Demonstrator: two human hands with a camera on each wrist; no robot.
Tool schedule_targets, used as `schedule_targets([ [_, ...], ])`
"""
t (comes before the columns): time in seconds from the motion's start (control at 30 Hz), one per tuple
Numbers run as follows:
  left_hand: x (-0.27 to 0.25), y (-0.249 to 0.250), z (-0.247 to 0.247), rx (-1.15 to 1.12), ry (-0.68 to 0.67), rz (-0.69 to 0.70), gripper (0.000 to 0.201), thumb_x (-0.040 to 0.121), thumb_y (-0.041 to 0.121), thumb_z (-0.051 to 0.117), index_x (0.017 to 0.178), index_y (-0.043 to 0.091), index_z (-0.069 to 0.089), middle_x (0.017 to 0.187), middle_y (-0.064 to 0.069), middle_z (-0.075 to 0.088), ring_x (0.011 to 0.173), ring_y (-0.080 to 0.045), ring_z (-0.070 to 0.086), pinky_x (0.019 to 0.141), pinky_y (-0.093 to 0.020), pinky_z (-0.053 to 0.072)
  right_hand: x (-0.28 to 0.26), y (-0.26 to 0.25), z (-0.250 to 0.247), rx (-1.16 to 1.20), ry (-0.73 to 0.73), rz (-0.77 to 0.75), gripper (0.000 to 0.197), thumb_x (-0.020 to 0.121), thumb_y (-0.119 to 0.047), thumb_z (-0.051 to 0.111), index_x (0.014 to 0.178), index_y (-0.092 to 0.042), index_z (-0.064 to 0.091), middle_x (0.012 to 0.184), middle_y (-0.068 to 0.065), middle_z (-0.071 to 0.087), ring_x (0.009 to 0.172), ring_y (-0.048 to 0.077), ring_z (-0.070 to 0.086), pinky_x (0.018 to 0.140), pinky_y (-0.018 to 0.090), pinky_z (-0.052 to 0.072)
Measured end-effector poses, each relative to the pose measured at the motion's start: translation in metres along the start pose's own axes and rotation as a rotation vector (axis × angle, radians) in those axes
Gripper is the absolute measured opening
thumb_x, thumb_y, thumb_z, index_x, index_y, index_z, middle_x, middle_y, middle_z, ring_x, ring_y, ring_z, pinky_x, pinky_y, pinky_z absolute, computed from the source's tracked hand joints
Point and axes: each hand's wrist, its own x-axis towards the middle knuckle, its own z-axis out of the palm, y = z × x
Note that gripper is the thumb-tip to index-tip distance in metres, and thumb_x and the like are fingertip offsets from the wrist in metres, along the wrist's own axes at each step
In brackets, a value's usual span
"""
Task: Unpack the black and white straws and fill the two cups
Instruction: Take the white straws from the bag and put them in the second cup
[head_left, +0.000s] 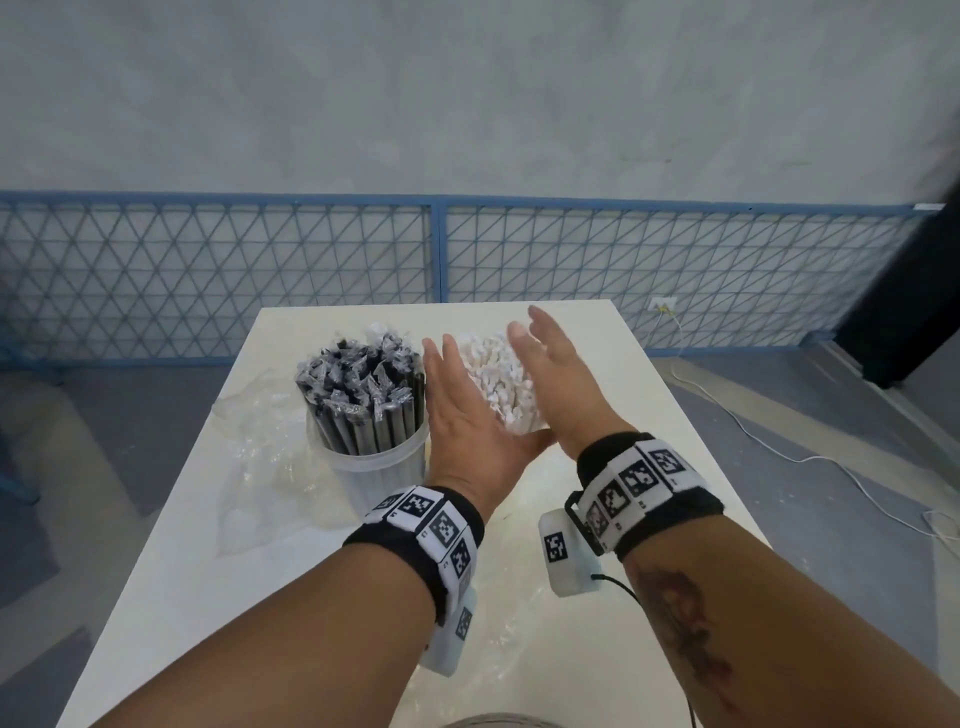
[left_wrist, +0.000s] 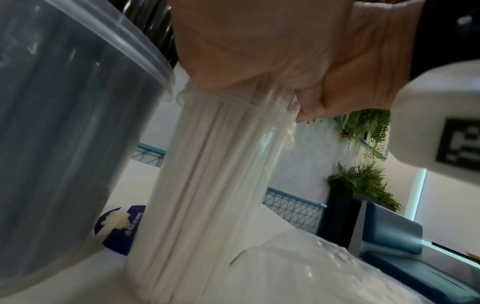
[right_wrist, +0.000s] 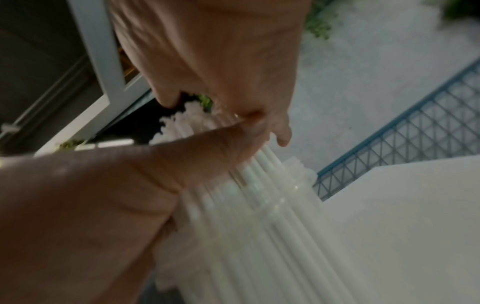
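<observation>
I am on the second half of the job: the black straws (head_left: 363, 400) already stand packed in their clear cup (head_left: 382, 467) on the white table (head_left: 675, 519), and the white straws (head_left: 506, 384) are now upright in the second cup (left_wrist: 233, 164), which sits just to the right of the first. That second cup is hidden behind my palms in the head view; only the left wrist view shows its clear wall and rim around the bundle. My left hand (head_left: 462, 421) and my right hand (head_left: 558, 384) flank the white bundle like two flat paddles, fingers straight and held together, palms turned inward against the straws above the rim, neither hand curled around anything. The left thumb (head_left: 537, 441) lies across the near side of the bundle towards the right wrist. I read this as squaring up: pressing the loose white straws together so they stand in the cup rather than fanning out. Crumpled clear wrapping (head_left: 270, 447) lies on the table left of the black cup, and more clear plastic (left_wrist: 311, 267) lies close by the white cup. The next move, as I judge it, calls for easing both palms away evenly so the bundle does not lean or tip the light cup, and for minding the black cup, which the back of my left hand nearly touches. Then I would check that no straw has slipped outside the rim.
</observation>
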Motion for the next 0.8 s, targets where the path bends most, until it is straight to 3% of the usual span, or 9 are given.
schedule_targets([
  [0.07,0.005,-0.002,-0.001,-0.021,-0.068,-0.078,0.143,0.064,0.041,0.091,0.154,0.028,-0.020,0.165,-0.016,0.014,0.153,-0.030,0.017,0.125,-0.046,0.022,0.005,0.005,0.006,-0.285,-0.043,-0.023,0.059,0.102,-0.043,0.043,0.155,-0.024,0.026,0.160,0.001,0.027,0.145,0.017,0.029,0.119,0.035,0.023],
  [0.13,0.007,-0.002,-0.003,-0.017,-0.078,-0.103,0.144,0.061,0.042,0.092,0.153,0.033,-0.017,0.152,-0.012,0.041,0.142,-0.029,0.037,0.117,-0.047,0.035,0.006,0.007,0.005,-0.370,-0.040,-0.027,0.054,0.104,-0.040,0.039,0.154,-0.023,0.028,0.159,0.002,0.031,0.145,0.017,0.029,0.116,0.029,0.020],
  [0.17,0.008,-0.002,-0.004,-0.031,-0.069,-0.110,0.145,0.058,0.045,0.094,0.154,0.035,-0.014,0.150,-0.009,0.045,0.140,-0.028,0.039,0.116,-0.047,0.037,0.006,0.008,0.003,-0.343,-0.010,-0.041,0.054,0.103,-0.042,0.039,0.153,-0.024,0.030,0.158,0.001,0.033,0.144,0.016,0.031,0.113,0.027,0.020],
  [0.23,0.009,-0.002,-0.003,-0.052,-0.066,-0.121,0.146,0.053,0.047,0.095,0.154,0.036,-0.010,0.151,-0.005,0.043,0.142,-0.027,0.037,0.118,-0.047,0.035,0.004,0.009,-0.003,-0.247,0.024,-0.060,0.057,0.101,-0.046,0.042,0.153,-0.025,0.030,0.156,0.001,0.035,0.143,0.016,0.033,0.113,0.028,0.022],
  [0.37,0.009,-0.002,0.005,-0.054,-0.052,-0.128,0.141,0.062,0.036,0.093,0.155,0.032,-0.013,0.152,-0.006,0.034,0.143,-0.025,0.032,0.120,-0.047,0.030,0.003,0.013,-0.006,-0.310,-0.146,-0.100,0.068,0.097,-0.045,0.052,0.155,-0.024,0.025,0.156,0.003,0.033,0.142,0.016,0.032,0.110,0.026,0.024],
  [0.5,0.017,-0.005,0.010,-0.113,-0.068,-0.140,0.138,0.069,0.032,0.091,0.157,0.024,-0.015,0.158,-0.011,0.021,0.149,-0.027,0.023,0.122,-0.048,0.027,-0.005,0.031,-0.008,-0.094,0.121,-0.140,0.078,0.090,-0.057,0.053,0.155,-0.025,0.021,0.157,-0.002,0.030,0.143,0.009,0.029,0.119,0.037,0.026],
  [0.57,0.018,-0.008,0.010,-0.160,-0.107,-0.132,0.136,0.071,0.032,0.090,0.156,0.027,-0.016,0.162,-0.007,0.014,0.152,-0.023,0.017,0.124,-0.046,0.025,-0.015,0.050,-0.005,-0.103,0.141,-0.142,0.084,0.086,-0.063,0.049,0.155,-0.024,0.018,0.157,-0.005,0.030,0.144,0.008,0.029,0.120,0.040,0.026],
  [0.7,0.013,-0.012,0.006,-0.241,-0.136,-0.164,0.126,0.071,0.041,0.086,0.157,0.033,-0.005,0.159,-0.005,0.026,0.147,-0.019,0.031,0.120,-0.043,0.033,-0.027,0.078,-0.001,-0.210,0.088,-0.198,0.073,0.097,-0.041,0.052,0.156,-0.026,0.010,0.153,-0.007,0.036,0.139,0.008,0.037,0.115,0.028,0.031],
  [0.8,0.010,-0.015,0.009,-0.238,-0.120,-0.199,0.112,0.065,0.059,0.078,0.153,0.031,0.015,0.149,-0.003,0.043,0.139,-0.021,0.045,0.112,-0.046,0.044,-0.021,0.075,-0.006,-0.257,0.054,-0.193,0.070,0.102,-0.034,0.046,0.156,-0.029,0.003,0.142,-0.013,0.041,0.126,0.001,0.043,0.099,0.005,0.030],
])
